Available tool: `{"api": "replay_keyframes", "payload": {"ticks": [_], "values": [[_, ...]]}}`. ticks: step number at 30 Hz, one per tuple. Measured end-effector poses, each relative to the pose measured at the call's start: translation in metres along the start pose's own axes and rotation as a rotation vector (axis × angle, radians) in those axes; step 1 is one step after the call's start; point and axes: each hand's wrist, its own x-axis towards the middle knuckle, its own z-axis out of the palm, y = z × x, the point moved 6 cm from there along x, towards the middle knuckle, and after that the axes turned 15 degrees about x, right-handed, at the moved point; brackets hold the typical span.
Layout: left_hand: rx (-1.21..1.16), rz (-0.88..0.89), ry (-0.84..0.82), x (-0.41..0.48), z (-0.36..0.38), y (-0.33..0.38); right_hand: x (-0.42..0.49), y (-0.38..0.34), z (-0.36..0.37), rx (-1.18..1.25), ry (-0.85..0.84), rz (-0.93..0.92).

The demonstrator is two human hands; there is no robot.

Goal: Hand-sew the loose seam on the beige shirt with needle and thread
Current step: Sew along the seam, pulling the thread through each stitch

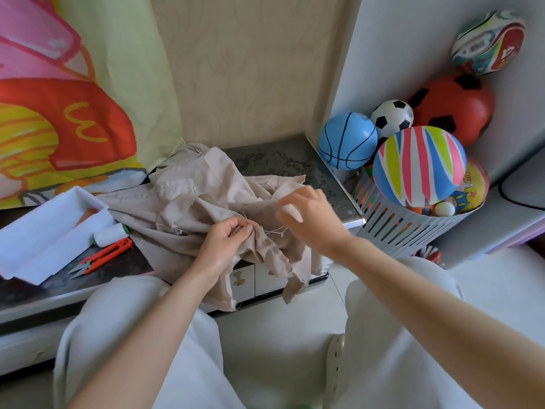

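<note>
I am clamping my left grip on the shirt beside the thread; my right grip is hovering blurred, state indeterminable.

Bare tabletop behind the shirt; tray crowds left, ball basket right.
</note>
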Motion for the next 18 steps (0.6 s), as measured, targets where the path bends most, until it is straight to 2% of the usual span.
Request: {"api": "replay_keyframes", "payload": {"ticks": [1,3,5,9,13,18], "values": [[0.013,0.001,-0.011,0.000,0.000,-0.001,-0.001,-0.010,0.010,0.049,-0.030,-0.035],[0.078,-0.001,-0.036,0.000,0.001,-0.003,-0.001,-0.020,0.025,0.190,-0.057,0.010],[0.116,-0.016,-0.062,0.000,0.002,-0.008,0.001,-0.027,0.034,0.284,-0.016,0.019],[0.047,-0.011,-0.090,-0.001,0.006,-0.009,0.000,-0.029,0.038,0.457,0.054,0.029],[0.073,-0.015,-0.038,0.003,0.002,-0.012,-0.007,-0.026,0.034,0.792,0.111,0.089],[0.091,-0.016,0.072,0.005,-0.003,-0.013,-0.018,-0.033,0.028,1.022,0.097,0.048]]}}
